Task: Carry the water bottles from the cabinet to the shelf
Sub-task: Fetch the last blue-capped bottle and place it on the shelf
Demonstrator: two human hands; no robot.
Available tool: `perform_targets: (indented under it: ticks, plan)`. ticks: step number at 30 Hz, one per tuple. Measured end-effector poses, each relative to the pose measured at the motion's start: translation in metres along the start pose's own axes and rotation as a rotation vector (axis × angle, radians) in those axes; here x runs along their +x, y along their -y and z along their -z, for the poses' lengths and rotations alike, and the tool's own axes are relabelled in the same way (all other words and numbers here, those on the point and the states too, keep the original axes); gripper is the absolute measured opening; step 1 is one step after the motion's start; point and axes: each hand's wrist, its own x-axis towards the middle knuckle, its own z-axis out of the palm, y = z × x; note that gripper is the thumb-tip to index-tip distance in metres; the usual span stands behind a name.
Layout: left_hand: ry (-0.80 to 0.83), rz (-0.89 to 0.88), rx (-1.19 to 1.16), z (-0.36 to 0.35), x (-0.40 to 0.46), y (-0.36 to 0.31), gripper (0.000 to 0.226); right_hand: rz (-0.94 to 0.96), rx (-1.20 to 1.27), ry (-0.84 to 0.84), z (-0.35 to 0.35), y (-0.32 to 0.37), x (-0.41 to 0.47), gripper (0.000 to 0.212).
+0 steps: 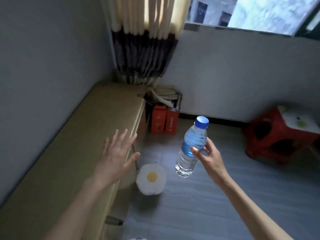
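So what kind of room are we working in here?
Probably a room in a home: a long low beige cabinet along the wall, a cream and dark striped curtain by a window, and a red plastic stool on the grey floor.

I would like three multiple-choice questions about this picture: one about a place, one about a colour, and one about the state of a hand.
1. Where does the egg-shaped cushion lie?
A. on the cabinet top
B. on the floor beside the cabinet
C. on the red stool

2. What colour is the bottle cap?
A. blue
B. white
C. green

3. How is the left hand?
A. holding a bottle
B. closed in a fist
C. open, fingers spread

Answers:
1 B: the egg-shaped cushion rests on the floor against the cabinet front.
2 A: the water bottle in the right hand has a blue cap.
3 C: the left hand holds nothing.
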Motion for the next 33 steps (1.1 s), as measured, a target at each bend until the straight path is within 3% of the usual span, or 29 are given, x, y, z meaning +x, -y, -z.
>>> perform_targets:
  ticks: [6,11,21,28,33]
  plan:
    - [0.116,-0.339,-0.001,-0.041,0.033,-0.165,0.080,-0.033,-0.026,-0.384,0.174,-0.015,-0.083,0.063]
    - [0.216,-0.632,0.064,-0.097,0.050,-0.335,0.073,-0.054,-0.026,-0.622,0.314,-0.045,-0.167,0.038]
    - [0.302,-1.120,-0.064,-0.196,0.034,-0.641,0.078,-0.118,0.086,-1.115,0.527,-0.079,-0.312,0.033]
    - [0.336,-1.349,-0.144,-0.267,0.037,-0.855,0.080,-0.134,0.016,-1.352,0.687,-0.097,-0.371,0.034]
    - [0.378,-1.443,-0.164,-0.329,0.045,-1.002,0.083,-0.133,-0.014,-1.462,0.812,-0.115,-0.393,0.019]
